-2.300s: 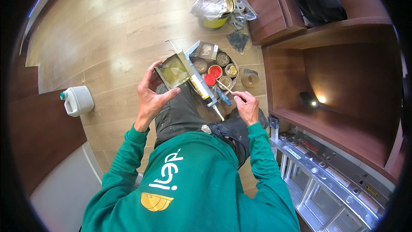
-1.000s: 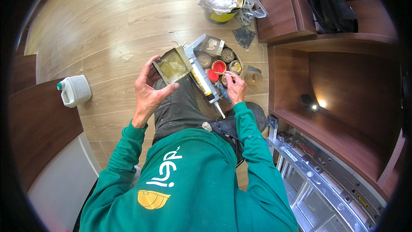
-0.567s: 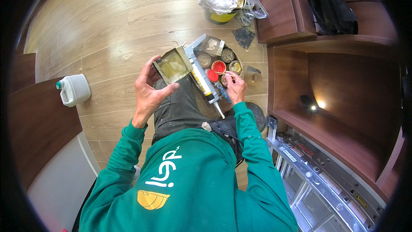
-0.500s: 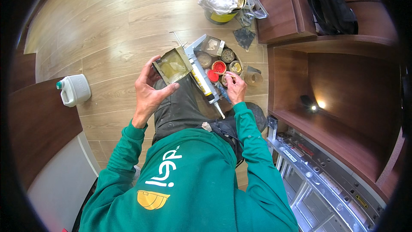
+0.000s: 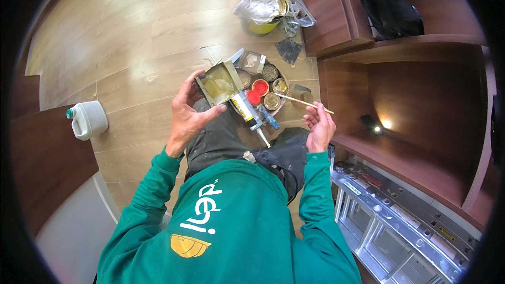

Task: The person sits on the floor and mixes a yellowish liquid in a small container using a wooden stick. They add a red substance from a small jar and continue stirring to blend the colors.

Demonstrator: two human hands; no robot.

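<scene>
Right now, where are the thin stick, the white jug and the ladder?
Thin stick (image 5: 300, 101), head view: on its shaft.
White jug (image 5: 93, 119), head view: its body.
Ladder (image 5: 399, 224), head view: its side rail.

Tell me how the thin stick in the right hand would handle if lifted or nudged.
The stick is probably light, given how slender it looks in the right hand. It seems fairly stiff, since it runs straight with no visible bend. It might snap under sideways pressure, being so thin.
</scene>
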